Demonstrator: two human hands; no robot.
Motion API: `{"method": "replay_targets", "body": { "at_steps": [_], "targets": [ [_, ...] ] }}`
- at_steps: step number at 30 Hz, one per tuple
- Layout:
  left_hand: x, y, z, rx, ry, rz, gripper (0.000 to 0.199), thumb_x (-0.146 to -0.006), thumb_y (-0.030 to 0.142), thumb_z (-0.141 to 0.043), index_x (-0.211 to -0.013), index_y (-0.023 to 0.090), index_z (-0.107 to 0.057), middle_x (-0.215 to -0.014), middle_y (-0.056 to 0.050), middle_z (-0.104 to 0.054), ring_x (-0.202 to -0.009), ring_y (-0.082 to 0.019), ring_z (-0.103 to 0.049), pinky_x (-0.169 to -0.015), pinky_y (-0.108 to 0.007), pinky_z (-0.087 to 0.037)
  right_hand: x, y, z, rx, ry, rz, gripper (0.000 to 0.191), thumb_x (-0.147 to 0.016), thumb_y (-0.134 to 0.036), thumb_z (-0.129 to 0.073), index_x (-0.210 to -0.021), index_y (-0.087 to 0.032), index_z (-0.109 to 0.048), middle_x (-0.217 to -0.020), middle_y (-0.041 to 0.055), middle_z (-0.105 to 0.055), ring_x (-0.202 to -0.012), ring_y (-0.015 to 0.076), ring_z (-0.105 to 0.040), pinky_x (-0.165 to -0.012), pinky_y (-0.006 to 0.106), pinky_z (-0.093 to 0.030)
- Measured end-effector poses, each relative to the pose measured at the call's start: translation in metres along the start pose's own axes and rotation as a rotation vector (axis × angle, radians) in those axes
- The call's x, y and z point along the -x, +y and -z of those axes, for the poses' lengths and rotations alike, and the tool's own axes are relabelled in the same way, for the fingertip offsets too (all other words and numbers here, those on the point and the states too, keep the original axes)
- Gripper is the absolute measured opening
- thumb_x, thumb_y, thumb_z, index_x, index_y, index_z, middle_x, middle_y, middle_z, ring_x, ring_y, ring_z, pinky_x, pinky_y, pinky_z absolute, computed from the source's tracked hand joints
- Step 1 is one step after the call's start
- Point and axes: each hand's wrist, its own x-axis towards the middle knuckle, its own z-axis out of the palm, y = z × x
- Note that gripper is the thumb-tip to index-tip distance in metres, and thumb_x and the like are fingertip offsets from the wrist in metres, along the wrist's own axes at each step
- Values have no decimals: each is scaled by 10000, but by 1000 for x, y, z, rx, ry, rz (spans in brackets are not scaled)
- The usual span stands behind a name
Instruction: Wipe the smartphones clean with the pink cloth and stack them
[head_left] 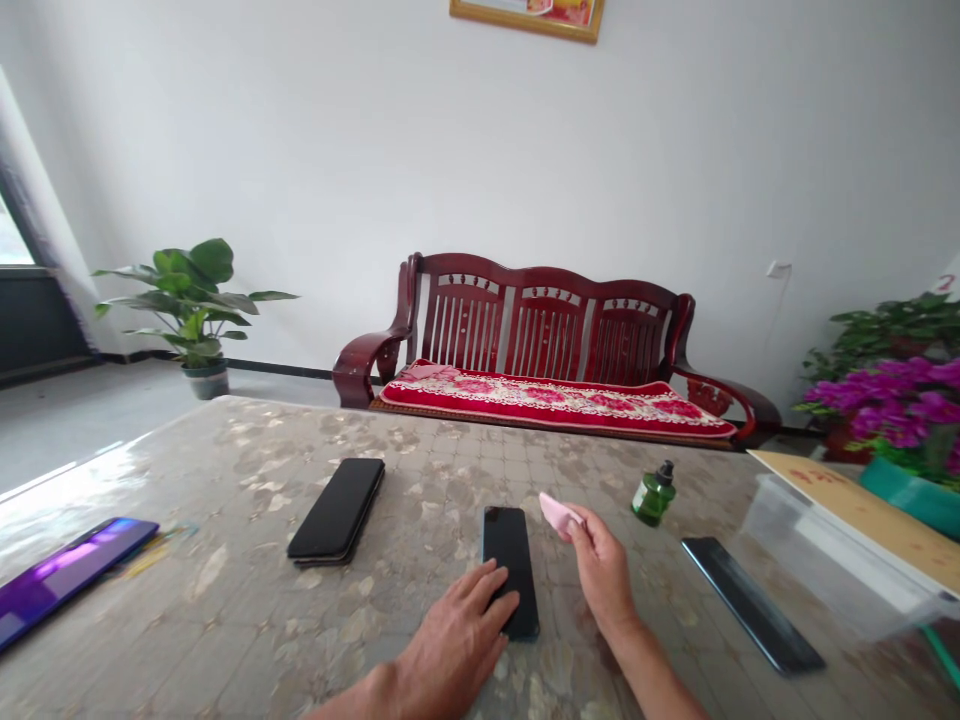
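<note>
A black smartphone (513, 560) lies flat on the patterned table, its dark screen facing up. My left hand (459, 635) rests on its lower left part, fingers stretched out and slightly apart across the screen; the thumb is hidden. To the right of the phone, my right hand (602, 565) pinches a small folded pink cloth (559, 515) between thumb and fingers, held off the phone. Beyond that hand stands a green bottle with a black top (653, 494).
Another black phone (339, 510) lies to the left, with a purple shiny phone (75, 575) at the far left. A dark phone (752, 604) is at right, beside a clear plastic box (802, 560). A red wooden sofa (544, 330) stands behind the table (300, 640).
</note>
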Motion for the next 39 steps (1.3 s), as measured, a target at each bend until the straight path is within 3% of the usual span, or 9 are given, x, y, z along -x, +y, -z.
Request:
{"method": "replay_targets", "body": {
  "at_steps": [3, 6, 10, 19, 23, 34, 39],
  "targets": [
    [1, 0, -2, 44, 41, 6, 363, -890, 164, -535, -1245, 229, -571, -1344, -82, -566, -1288, -265, -478, -1089, -422, -412, 6, -9, -8, 113, -114, 196, 355, -922, -336, -443, -1155, -219, -684, -1161, 83, -700, -1071, 229, -649, -943, 350, -513],
    [0, 0, -4, 79, 53, 7, 328, -908, 177, -521, -1222, 253, -577, -1313, -53, -581, -1254, -243, -502, -1079, -391, -420, 15, -17, -16, 218, -356, 372, 405, -930, -181, -393, -1225, -278, -653, -1237, 38, -667, -1165, 194, -602, -1028, 377, -470],
    [-1, 1, -6, 74, 56, -2, 296, -918, 186, -517, -1203, 242, -574, -1315, -46, -577, -1241, -232, -505, -1079, -356, -415, 23, -21, -20, 327, -526, 482, 436, -927, -119, -406, -1279, -270, -615, -1283, 43, -638, -1238, 195, -546, -1065, 404, -451],
    [-3, -2, -14, 27, 72, -68, 290, -910, 197, -538, -1200, 202, -556, -1350, -85, -557, -1287, -246, -477, -1106, -350, -373, 28, -18, -21, 551, -544, 490, 495, -899, -95, -433, -1350, -263, -550, -1345, 34, -594, -1253, 201, -535, -1062, 371, -457],
    [-5, -4, -22, 15, 119, -89, 217, -913, 224, -557, -1127, 201, -579, -1269, -79, -605, -1236, -242, -519, -1078, -351, -404, 26, -23, -24, 602, -552, 484, 515, -871, -70, -427, -1321, -267, -581, -1304, 25, -625, -1206, 207, -576, -1039, 368, -475],
    [-5, -10, -37, -75, 153, -140, 280, -937, 259, -535, -1200, 164, -549, -1292, -130, -601, -1236, -282, -536, -1059, -385, -427, -12, -18, -54, 658, -441, 471, 485, -894, -82, -357, -1265, -228, -631, -1261, 58, -652, -1166, 209, -608, -1032, 377, -474],
    [-6, -9, -39, -69, 203, -139, 206, -942, 274, -544, -1127, 187, -579, -1240, -93, -631, -1189, -258, -566, -1037, -353, -436, 4, -10, -43, 718, -422, 520, 531, -852, -53, -370, -1286, -234, -617, -1255, 56, -656, -1157, 225, -616, -986, 369, -510]
  ]
}}
